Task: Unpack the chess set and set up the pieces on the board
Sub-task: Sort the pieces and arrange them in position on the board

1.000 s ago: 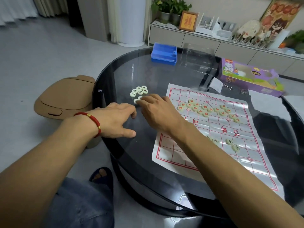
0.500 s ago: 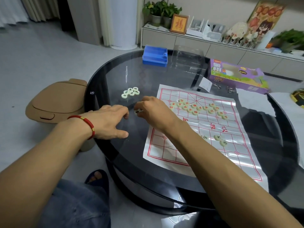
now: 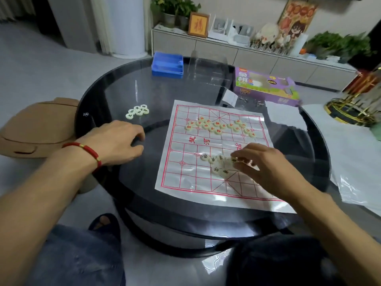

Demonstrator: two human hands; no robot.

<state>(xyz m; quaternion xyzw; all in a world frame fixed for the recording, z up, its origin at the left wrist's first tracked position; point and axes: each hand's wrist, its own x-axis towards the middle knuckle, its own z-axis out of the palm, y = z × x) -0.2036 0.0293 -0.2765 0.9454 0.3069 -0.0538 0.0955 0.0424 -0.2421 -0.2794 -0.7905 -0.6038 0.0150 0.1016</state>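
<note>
Chess piece [image 3: 234,160] | carried from table pile to board [image 3: 185,162] | pinched by right hand [image 3: 266,164] | left hand [image 3: 119,141] rested on table, fingers loosely curled

Single head view, angled down over round table [image 3: 99,96], close.

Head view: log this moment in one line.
right hand: placing piece on board | left hand: resting on table | spare pieces: off board

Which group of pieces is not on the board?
The small cluster beside the left hand lies on bare glass left of the board. The red-marked group and the one at the right hand lie on it.
</note>
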